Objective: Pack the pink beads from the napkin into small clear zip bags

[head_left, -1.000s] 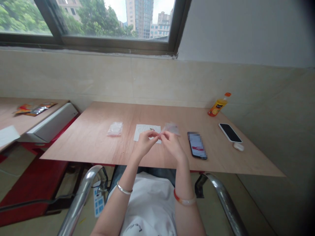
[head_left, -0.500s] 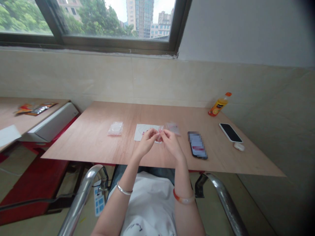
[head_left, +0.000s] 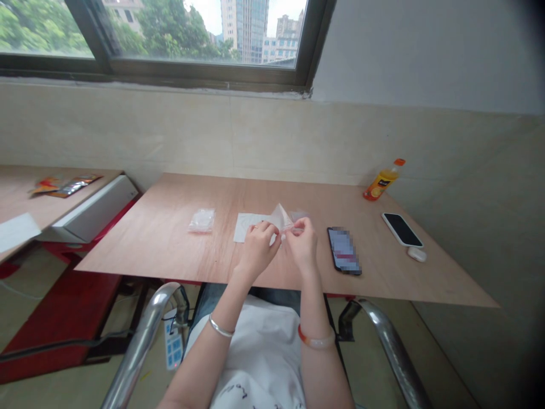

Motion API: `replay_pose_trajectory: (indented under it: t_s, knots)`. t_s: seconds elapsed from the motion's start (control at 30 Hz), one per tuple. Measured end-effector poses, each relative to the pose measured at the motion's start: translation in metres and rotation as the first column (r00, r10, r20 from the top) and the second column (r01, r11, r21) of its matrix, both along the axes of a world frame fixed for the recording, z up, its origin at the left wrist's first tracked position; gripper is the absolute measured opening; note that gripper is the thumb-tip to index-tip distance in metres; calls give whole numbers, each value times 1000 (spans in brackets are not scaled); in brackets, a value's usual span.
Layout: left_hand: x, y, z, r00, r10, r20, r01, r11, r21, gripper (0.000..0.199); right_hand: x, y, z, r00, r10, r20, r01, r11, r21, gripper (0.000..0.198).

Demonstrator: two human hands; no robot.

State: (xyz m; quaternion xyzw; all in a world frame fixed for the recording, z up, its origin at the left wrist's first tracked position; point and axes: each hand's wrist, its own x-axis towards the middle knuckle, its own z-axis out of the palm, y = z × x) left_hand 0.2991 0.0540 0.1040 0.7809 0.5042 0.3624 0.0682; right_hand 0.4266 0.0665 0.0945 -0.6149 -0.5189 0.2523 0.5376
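the right hand [head_left: 303,241] is pinching a clear bag [head_left: 280,217] over the table [head_left: 170,250]. the left hand [head_left: 260,243] is curling beside the bag's lower edge; its fingertips are blurring, so its grip cannot be told. the hands are partly covering a white paper [head_left: 244,226]; a second bag [head_left: 298,215] is barely showing behind.

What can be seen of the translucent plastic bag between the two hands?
The thin, translucent plastic bag looks soft and creased, one corner peaking away from the person. The right hand pinches its right side; the left hand is at its near edge, contact unclear. It partly hides the white paper sheet. Contents: indistinct.
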Motion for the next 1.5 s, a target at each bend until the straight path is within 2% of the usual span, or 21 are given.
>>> replay_pose_trajectory:
  t_s: [0.07, 0.2, 0.27, 0.4, 0.57, 0.67, 0.8, 0.9, 1.07, 1.17, 1.33, 1.5]
  knots:
    - [3, -1, -1, 999, -40, -8, 40, 999, 8, 5, 2, 1, 0, 996, 54, -67, -53, 998, 18, 18]
    - [3, -1, -5, 986, -162, -32, 162, 987, 12, 63, 9, 2, -2, 950, 250, -188, -253, 967, 7, 21]
    - [2, 1, -8, 980, -191, -53, 191, 982, 7, 73, 11, 1, -2, 914, 336, -228, -347, 938, -6, 22]
    - [1, 3, -12, 981, -187, -49, 188, 982, 1, 64, 12, -1, 1, 857, 434, -279, -453, 892, -5, 22]
    - [4, 2, -12, 995, -95, -26, 95, 995, -17, 60, 10, -2, 7, 862, 403, -308, -411, 911, 42, 13]
    - [3, 3, -12, 996, -81, -27, 80, 996, -25, 57, 11, -2, 7, 874, 406, -267, -425, 905, -13, 6]
    - [-3, 6, -13, 995, -87, -44, 86, 996, -21, 58, 13, -1, 4, 859, 439, -263, -481, 868, -123, 21]
    - [-8, 8, -13, 994, -91, -59, 89, 996, -28, 57, 14, 1, 2, 850, 453, -267, -500, 854, -145, 30]
    - [-15, 10, -13, 995, -97, -16, 97, 995, -6, 51, 13, 7, -2, 858, 449, -250, -488, 863, -128, 27]
    - [-17, 13, -17, 998, -59, 8, 59, 998, 1, 49, 10, 12, -6, 865, 443, -238, -476, 873, -104, 27]
    - [-24, 18, -26, 999, 1, 32, -1, 1000, -6, 52, -3, 15, -8, 860, 395, -322, -451, 884, -121, 36]
    - [-33, 20, -24, 997, 40, 62, -38, 999, -23, 51, -12, 23, -10, 835, 433, -341, -483, 873, -74, 35]
